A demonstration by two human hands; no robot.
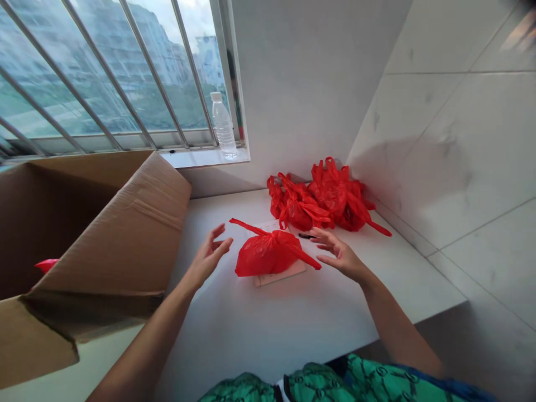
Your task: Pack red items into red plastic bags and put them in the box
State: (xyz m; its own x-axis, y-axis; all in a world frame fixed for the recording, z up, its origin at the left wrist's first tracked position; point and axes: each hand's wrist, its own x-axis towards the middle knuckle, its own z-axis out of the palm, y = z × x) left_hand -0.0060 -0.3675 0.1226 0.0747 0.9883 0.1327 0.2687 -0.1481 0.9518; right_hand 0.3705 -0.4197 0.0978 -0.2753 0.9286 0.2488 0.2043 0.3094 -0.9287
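Observation:
A tied red plastic bag lies on a flat white scale or board in the middle of the white counter. My left hand hovers just left of the bag, fingers spread and empty. My right hand is held open just right of it, close to one of the bag's tied ends, holding nothing. Neither hand touches the bag.
Several more tied red bags are piled in the back corner against the tiled wall. A black pen lies by them. A large open cardboard box fills the left, with something red inside. A water bottle stands on the windowsill.

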